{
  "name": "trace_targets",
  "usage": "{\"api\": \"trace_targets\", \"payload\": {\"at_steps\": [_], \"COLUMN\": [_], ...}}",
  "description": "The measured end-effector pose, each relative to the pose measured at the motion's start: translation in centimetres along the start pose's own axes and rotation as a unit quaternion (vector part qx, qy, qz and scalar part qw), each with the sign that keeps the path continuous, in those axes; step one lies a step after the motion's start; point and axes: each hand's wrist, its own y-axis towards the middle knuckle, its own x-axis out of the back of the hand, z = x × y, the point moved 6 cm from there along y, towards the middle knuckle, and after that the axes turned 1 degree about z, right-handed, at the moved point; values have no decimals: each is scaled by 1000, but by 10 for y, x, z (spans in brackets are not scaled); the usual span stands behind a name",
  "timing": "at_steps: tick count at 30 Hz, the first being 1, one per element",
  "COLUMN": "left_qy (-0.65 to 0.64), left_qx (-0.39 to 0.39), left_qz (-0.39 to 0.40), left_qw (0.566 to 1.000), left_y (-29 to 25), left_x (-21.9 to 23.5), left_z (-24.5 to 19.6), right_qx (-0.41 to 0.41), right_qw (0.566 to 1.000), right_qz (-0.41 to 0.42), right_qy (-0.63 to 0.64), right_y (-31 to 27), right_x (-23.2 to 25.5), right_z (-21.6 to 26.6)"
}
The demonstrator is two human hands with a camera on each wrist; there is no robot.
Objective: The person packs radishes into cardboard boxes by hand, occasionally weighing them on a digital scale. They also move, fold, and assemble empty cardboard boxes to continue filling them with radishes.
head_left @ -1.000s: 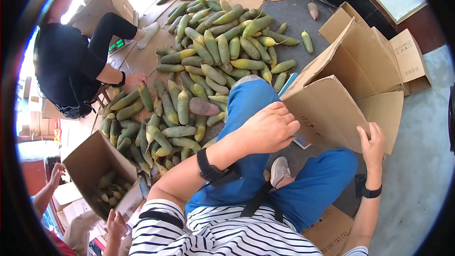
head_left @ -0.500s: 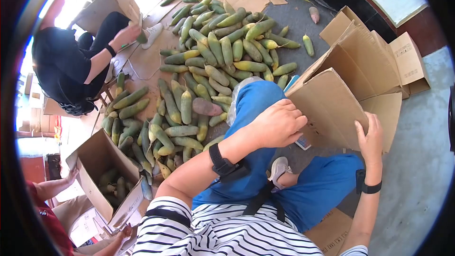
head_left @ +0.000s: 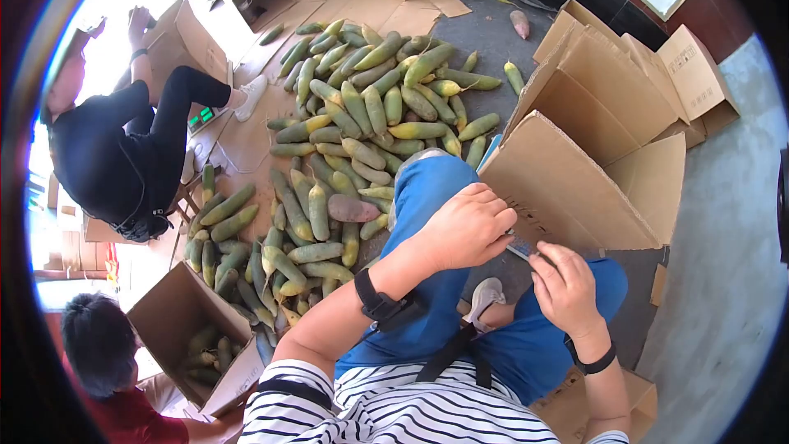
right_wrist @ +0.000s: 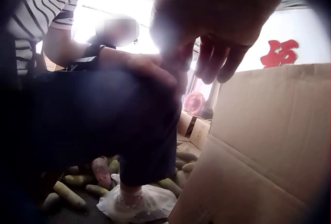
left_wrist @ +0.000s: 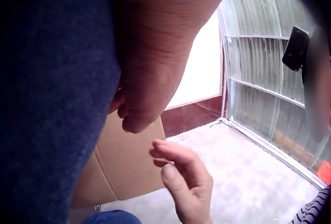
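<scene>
In the head view my left hand (head_left: 470, 226) is over the raised blue-trousered knee (head_left: 436, 181), its fingers loosely bent and nothing visible in them. To its right, my right hand (head_left: 567, 288) hangs in the air, fingers slightly bent, touching no box. The left wrist view has that right hand (left_wrist: 189, 180) with thumb and fingers apart. Beyond both hands stands an upright cardboard box (head_left: 567, 185) with raised flaps. In the right wrist view, the box's brown panel (right_wrist: 258, 131) is beside the fingers.
A large heap of green radishes (head_left: 362, 107) covers the floor ahead and left. One person in black (head_left: 103, 156) sits at upper left; another in red (head_left: 140, 407) is beside a partly filled box (head_left: 181, 312). More cardboard boxes (head_left: 699, 74) stand at right.
My right hand has let go of the box flap and moved left, close to my left hand. The person in black has raised an arm towards a box; the person in red has leaned into view.
</scene>
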Motion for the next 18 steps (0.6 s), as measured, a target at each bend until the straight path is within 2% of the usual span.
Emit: {"api": "trace_targets", "payload": {"at_steps": [9, 11, 13, 15, 17, 18], "left_qy": [-13, -15, 9, 10, 79, 92], "left_qx": [2, -1, 6, 15, 50, 94], "left_qz": [1, 5, -12, -4, -109, -143], "left_qw": [1000, 1000, 1000, 1000, 990, 981], "left_y": [16, 20, 21, 23, 23, 21], "left_x": [-11, -14, -11, -14, -5, 0], "left_z": [0, -3, -5, -6, -11, -14], "right_qx": [-43, -50, -11, 19, 22, 20], "right_qw": [996, 983, 975, 987, 990, 990], "right_qz": [-35, -135, -182, -130, -58, -61], "right_qy": [76, 110, 125, 94, 128, 126], "right_y": [-1, 9, 18, 36, 56, 57], "right_x": [-9, 5, 11, 12, -15, -31], "right_z": [6, 16, 32, 54, 65, 68]}}
